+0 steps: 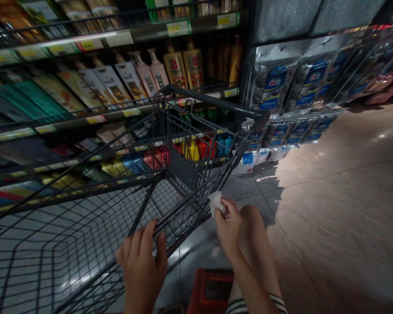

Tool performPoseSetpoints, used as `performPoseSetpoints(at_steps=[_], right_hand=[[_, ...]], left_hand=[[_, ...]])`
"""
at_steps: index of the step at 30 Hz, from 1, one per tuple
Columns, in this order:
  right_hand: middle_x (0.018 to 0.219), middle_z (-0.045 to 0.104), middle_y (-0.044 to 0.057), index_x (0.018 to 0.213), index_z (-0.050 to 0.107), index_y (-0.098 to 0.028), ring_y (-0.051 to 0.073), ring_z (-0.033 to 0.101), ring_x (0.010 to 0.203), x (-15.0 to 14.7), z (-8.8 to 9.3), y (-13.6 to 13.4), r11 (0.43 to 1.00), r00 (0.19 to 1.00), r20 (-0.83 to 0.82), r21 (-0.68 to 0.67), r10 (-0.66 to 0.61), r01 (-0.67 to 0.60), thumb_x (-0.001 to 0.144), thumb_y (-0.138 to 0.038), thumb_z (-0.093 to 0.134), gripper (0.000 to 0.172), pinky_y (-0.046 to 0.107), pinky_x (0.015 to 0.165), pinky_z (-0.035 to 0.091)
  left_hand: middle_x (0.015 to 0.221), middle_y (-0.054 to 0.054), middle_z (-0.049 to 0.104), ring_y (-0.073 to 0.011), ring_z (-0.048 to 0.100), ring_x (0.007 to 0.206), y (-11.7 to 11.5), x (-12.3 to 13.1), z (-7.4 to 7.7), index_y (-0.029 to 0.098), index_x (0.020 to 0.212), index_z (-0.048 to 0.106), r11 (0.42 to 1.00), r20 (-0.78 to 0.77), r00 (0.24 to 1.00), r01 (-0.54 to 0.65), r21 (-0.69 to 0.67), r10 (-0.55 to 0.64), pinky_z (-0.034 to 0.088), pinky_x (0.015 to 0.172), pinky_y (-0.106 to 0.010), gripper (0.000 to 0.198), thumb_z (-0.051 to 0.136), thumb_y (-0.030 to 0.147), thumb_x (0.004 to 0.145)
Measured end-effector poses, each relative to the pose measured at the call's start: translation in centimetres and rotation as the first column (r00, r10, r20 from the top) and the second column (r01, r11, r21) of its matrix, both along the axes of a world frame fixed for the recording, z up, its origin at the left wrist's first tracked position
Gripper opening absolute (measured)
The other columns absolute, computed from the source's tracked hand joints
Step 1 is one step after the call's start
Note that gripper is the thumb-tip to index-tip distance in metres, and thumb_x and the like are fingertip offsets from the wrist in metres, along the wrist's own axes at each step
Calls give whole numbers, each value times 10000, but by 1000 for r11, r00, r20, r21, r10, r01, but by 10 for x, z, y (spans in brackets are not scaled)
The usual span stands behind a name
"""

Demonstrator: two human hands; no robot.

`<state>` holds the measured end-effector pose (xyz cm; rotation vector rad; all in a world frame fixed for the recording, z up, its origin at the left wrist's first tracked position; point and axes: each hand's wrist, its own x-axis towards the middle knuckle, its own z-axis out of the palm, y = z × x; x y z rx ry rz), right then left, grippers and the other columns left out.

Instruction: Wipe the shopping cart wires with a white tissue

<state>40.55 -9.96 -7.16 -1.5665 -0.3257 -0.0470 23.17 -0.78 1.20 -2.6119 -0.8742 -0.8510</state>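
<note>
A dark metal shopping cart stands across the view, its wire basket reaching to the lower left. My left hand is curled over the basket's near top rail. Between thumb and fingers, my right hand pinches a crumpled white wipe, beside the cart's handle end. The wipe is close to the cart's side wires; I cannot tell whether it touches them. Part of the cart's near side is hidden behind my hands.
Shelves packed with pump bottles and boxes run behind the cart. Bagged scouring pads hang at the right. A red plastic stool or crate is at the bottom, near my bent leg. Tiled floor extends to the right.
</note>
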Motion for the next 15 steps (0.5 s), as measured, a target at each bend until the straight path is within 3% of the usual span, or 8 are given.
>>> performPoseSetpoints(at_steps=[5,9,12,15], right_hand=[[963,659,74,948,701,-183,189,632,891,9,19,-7,996,996,29,39,-79,78,802,-210,614,172,294,723,526],[1060,656,103,1017,725,-196,208,643,964,13,41,0,993,988,118,74,-101,92,848,-220,626,198,307,721,553],[1062,661,102,1127,713,-219,209,655,977,12,49,11,994,970,231,95,-70,49,877,-167,584,286,335,775,578],[1033,651,88,1128,718,-250,194,658,982,10,48,22,995,939,341,102,-35,0,894,-86,522,346,352,828,582]], left_hand=[[843,-72,661,-246,560,784,0,-8,14,192,1083,592,998,28,999,-35,-58,36,373,736,-379,175,494,272,962],[905,-88,672,-280,571,867,-5,11,33,206,1124,594,993,68,994,-84,-80,89,397,783,-427,217,492,315,965],[922,-77,661,-256,577,886,-9,34,41,206,1129,593,990,88,995,65,-122,-54,428,811,-420,211,493,304,971],[950,-74,639,-215,587,890,-11,53,38,194,1129,599,973,117,982,169,-160,-151,467,801,-358,203,512,295,975]])
